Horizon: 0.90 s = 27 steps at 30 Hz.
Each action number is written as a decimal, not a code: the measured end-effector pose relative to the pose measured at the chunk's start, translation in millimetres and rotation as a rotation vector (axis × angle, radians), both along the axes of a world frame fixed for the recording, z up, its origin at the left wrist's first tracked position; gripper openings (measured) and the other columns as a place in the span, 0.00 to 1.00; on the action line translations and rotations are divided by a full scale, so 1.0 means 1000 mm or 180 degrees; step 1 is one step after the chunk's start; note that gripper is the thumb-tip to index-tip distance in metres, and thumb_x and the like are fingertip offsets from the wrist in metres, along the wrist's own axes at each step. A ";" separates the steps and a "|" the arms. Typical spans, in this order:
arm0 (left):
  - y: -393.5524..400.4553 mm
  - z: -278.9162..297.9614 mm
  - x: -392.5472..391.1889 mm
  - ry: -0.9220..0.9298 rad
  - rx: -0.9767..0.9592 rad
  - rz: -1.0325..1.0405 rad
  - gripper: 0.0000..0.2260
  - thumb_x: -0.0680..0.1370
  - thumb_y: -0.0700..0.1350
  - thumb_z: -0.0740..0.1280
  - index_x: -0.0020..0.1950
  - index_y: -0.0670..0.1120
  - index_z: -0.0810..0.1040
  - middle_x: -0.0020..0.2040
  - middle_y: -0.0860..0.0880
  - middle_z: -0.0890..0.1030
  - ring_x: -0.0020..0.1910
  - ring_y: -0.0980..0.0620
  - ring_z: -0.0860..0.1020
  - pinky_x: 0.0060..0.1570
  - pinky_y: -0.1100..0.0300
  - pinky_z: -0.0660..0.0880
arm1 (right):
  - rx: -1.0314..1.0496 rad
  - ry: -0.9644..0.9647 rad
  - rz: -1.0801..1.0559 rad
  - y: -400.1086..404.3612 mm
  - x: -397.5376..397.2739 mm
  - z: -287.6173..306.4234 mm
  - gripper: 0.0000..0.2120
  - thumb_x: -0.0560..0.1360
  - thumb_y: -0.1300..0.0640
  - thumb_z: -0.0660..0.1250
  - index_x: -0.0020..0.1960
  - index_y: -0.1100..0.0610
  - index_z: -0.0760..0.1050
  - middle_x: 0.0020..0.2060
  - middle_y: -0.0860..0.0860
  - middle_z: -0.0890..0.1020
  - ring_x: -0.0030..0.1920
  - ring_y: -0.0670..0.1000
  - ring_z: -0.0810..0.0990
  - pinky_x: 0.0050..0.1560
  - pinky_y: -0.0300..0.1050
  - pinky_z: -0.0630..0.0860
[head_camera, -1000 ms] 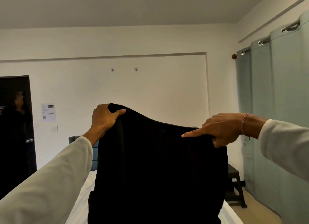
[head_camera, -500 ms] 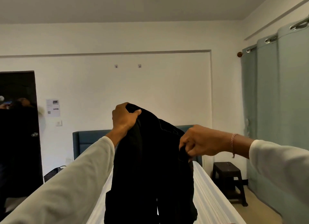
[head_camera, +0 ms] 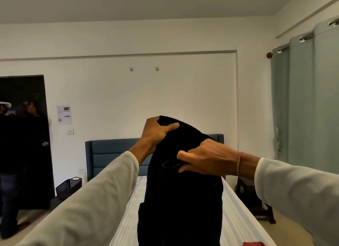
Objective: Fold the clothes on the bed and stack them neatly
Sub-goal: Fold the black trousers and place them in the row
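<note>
A black garment (head_camera: 183, 194) hangs in the air over the white striped bed (head_camera: 236, 214), folded lengthwise into a narrow column. My left hand (head_camera: 156, 130) grips its top edge, thumb over the front. Lower and to the right, my right hand (head_camera: 207, 159) pinches the garment's waistband near a belt loop. The garment's bottom end runs out of view. A red cloth (head_camera: 254, 243) peeks in at the lower edge on the bed.
A blue headboard (head_camera: 110, 154) stands against the far wall. Left of the bed are a black basket (head_camera: 68, 187) and a dark doorway with people (head_camera: 11, 154) in it. A dark stool (head_camera: 256, 201) and green curtains (head_camera: 308, 102) are on the right.
My hands have come together, bringing the garment's two sides onto each other; it went from spread wide to a narrow hanging column. The view has tilted down toward the bed.
</note>
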<state>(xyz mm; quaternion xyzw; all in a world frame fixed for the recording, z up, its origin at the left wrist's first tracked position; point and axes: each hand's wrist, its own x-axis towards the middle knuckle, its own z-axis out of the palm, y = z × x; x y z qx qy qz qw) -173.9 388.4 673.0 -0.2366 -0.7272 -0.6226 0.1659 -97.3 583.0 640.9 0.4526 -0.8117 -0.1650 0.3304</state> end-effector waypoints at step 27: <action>-0.004 -0.015 0.013 0.0304 -0.0175 -0.1037 0.09 0.80 0.43 0.69 0.59 0.42 0.83 0.54 0.45 0.85 0.56 0.46 0.83 0.55 0.56 0.81 | -0.1501 -0.1348 -0.0704 0.064 -0.025 0.030 0.16 0.73 0.35 0.67 0.42 0.48 0.72 0.31 0.44 0.76 0.30 0.44 0.75 0.32 0.35 0.69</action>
